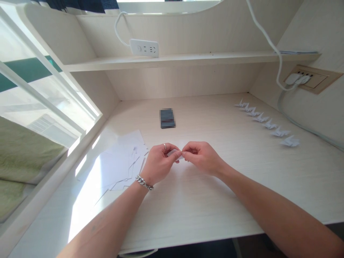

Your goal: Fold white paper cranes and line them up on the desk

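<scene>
Between my hands, above the middle of the desk, is a small folded piece of white paper (172, 153), mostly covered by fingers. My left hand (160, 161), with a ring and a chain bracelet, is closed on it, thumb on the near side. The thumb and forefinger of my right hand (201, 157) pinch its right end. Several folded paper cranes (280, 132) stand in a slanting row at the right of the desk. Loose white paper sheets (115, 166) lie overlapping to the left of my left hand.
A dark, blurred-out flat object (167, 118) lies beyond my hands on the pale desk (204, 211). On the shelf (182, 60) above is a white power strip (144, 48). White plugs sit in a wall socket (313, 79) at right, with cables hanging. A barred window side (45, 89) borders the left.
</scene>
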A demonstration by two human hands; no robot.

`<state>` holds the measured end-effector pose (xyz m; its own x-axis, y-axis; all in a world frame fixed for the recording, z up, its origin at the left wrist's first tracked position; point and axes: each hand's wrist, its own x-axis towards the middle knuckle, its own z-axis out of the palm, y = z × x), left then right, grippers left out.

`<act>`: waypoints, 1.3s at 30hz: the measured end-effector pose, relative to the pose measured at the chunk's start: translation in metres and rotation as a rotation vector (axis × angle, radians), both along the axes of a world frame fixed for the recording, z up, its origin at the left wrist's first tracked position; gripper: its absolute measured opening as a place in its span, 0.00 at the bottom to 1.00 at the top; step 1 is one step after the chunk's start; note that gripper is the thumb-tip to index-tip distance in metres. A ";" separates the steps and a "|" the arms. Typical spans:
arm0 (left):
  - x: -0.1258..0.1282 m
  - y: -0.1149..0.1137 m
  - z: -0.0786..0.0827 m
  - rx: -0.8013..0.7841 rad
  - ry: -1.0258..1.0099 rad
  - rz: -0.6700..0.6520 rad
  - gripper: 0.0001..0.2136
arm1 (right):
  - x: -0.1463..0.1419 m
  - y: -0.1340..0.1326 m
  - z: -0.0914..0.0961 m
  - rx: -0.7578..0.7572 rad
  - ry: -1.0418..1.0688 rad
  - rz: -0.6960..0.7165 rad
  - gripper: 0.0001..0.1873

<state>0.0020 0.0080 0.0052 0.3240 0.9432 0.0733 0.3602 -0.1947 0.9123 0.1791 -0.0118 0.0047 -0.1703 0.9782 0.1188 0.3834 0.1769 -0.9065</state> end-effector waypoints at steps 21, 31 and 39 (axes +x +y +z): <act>-0.001 0.001 0.003 -0.010 -0.069 0.073 0.08 | 0.007 0.002 0.002 -0.004 -0.035 -0.023 0.07; -0.001 0.002 0.007 -0.045 -0.229 0.135 0.11 | 0.005 0.008 -0.001 -0.080 0.275 -0.003 0.08; 0.000 0.001 0.001 -0.032 -0.025 -0.006 0.10 | 0.004 0.008 -0.005 -0.093 0.200 -0.020 0.07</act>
<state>0.0022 0.0087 0.0065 0.3283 0.9432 0.0513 0.3365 -0.1676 0.9266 0.1827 -0.0040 -0.0005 -0.1323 0.9895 0.0578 0.1969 0.0834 -0.9769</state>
